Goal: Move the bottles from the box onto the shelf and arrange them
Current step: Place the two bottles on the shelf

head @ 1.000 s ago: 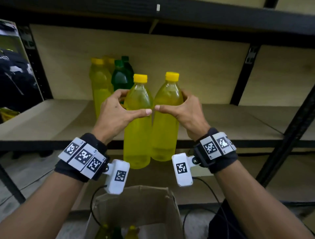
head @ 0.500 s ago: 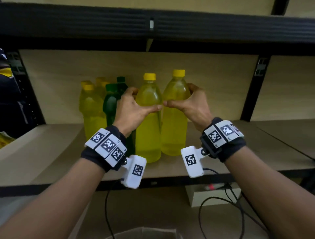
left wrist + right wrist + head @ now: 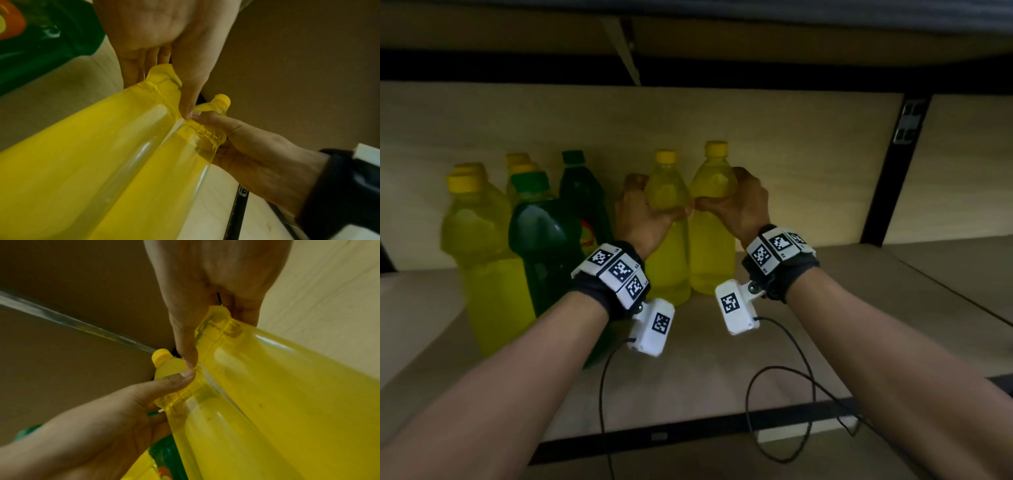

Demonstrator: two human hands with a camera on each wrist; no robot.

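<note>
Two clear bottles of yellow liquid with yellow caps stand side by side on the wooden shelf [image 3: 842,308]. My left hand [image 3: 654,205] grips the shoulder of the left bottle [image 3: 667,263]. My right hand [image 3: 722,192] grips the shoulder of the right bottle [image 3: 712,253]. The two thumb tips touch between the bottles. In the left wrist view the left hand [image 3: 164,40] wraps the left bottle [image 3: 82,154]. In the right wrist view the right hand [image 3: 216,280] wraps the right bottle [image 3: 298,386]. The box is out of view.
To the left stands a group of bottles: a yellow one [image 3: 482,260] and a green one [image 3: 544,253] in front, another green one [image 3: 582,198] and yellow ones behind. A black upright [image 3: 893,171] stands at the right. The shelf above hangs low.
Both hands have carried the two yellow bottles from in front of the shelf edge onto the shelf, next to the bottle group. The box has dropped out of view.
</note>
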